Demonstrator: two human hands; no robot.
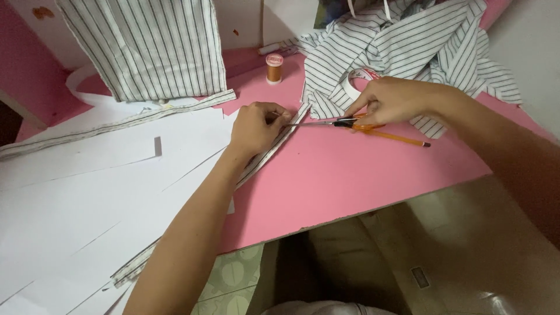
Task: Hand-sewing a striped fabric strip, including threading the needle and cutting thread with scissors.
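Note:
My left hand [256,125] presses down on a long narrow striped fabric strip [265,156] that runs diagonally across the pink table [350,181]. My right hand [389,100] grips orange-handled scissors [326,123], whose blades point left and meet the strip right at my left fingers. An orange pencil [402,139] lies just below my right hand.
A pile of striped cloth [408,44] lies at the back right with a roll of tape [359,79] at its edge. An orange thread spool [273,67] stands behind my hands. White paper sheets [87,192] cover the left; a striped panel [151,46] and another strip [116,123] lie beyond.

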